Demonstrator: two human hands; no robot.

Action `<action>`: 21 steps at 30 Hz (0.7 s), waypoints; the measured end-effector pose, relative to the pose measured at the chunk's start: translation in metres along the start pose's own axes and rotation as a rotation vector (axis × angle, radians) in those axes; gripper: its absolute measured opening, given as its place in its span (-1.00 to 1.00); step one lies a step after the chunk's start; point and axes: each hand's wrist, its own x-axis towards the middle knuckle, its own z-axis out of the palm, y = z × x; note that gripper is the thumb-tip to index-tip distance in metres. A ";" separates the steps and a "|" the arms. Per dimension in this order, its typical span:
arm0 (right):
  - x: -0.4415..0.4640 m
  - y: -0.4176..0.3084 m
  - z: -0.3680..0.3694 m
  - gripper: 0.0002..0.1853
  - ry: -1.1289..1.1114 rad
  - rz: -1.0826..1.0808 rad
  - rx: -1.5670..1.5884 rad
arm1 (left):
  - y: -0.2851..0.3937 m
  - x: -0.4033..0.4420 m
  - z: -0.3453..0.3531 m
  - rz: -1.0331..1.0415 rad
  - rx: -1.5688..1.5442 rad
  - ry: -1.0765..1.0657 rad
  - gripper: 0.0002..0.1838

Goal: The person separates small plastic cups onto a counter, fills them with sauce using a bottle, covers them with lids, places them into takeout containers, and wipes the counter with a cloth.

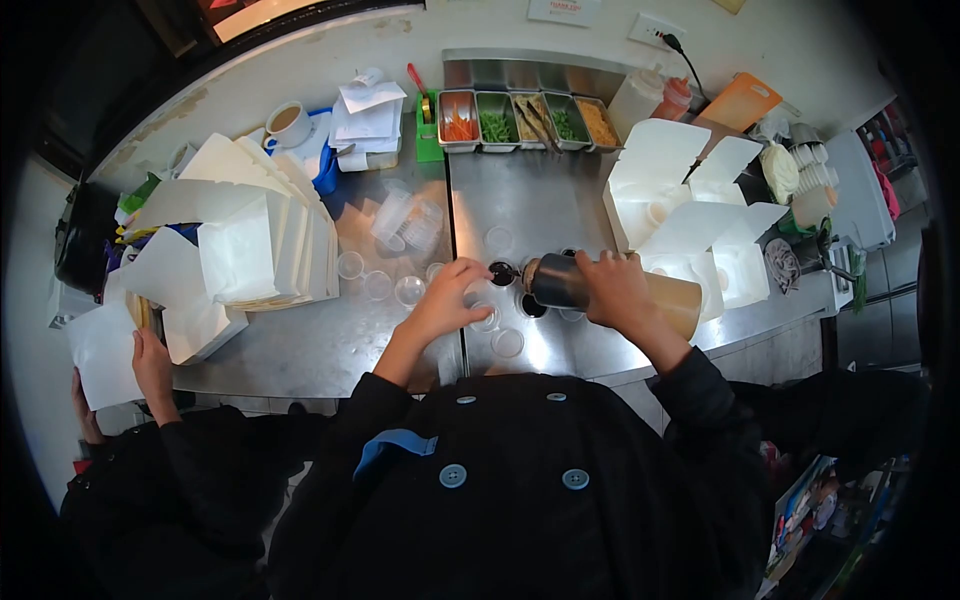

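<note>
My right hand (618, 290) is wrapped round a large bottle (672, 303) with a dark front part, tilted on its side with its mouth to the left. Dark liquid fills a small clear cup (502, 272) at the bottle's mouth, and another dark-filled cup (533, 305) sits below the bottle. My left hand (450, 298) is beside the first cup, fingers apart, holding nothing. Several empty clear cups, among them one (508, 343) near the front and one (409, 291) to the left, stand on the steel counter (400, 345).
A co-worker's hands (152, 365) hold a white box (100, 350) at the left. Stacked boxes (270, 250) stand nearby. Topping trays (495, 125) line the back. Open white boxes (650, 165) stand right, with sauce bottles (636, 97) behind.
</note>
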 end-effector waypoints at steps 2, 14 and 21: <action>-0.001 0.001 -0.001 -0.40 0.003 -0.005 -0.001 | 0.010 -0.007 -0.006 0.024 0.041 -0.121 -0.41; -0.006 0.003 0.006 -0.40 0.035 0.005 -0.049 | 0.017 -0.039 0.002 -0.008 0.081 -0.222 -0.32; -0.008 0.004 0.007 -0.44 0.042 0.011 -0.020 | 0.015 -0.049 0.005 -0.010 0.029 -0.223 -0.42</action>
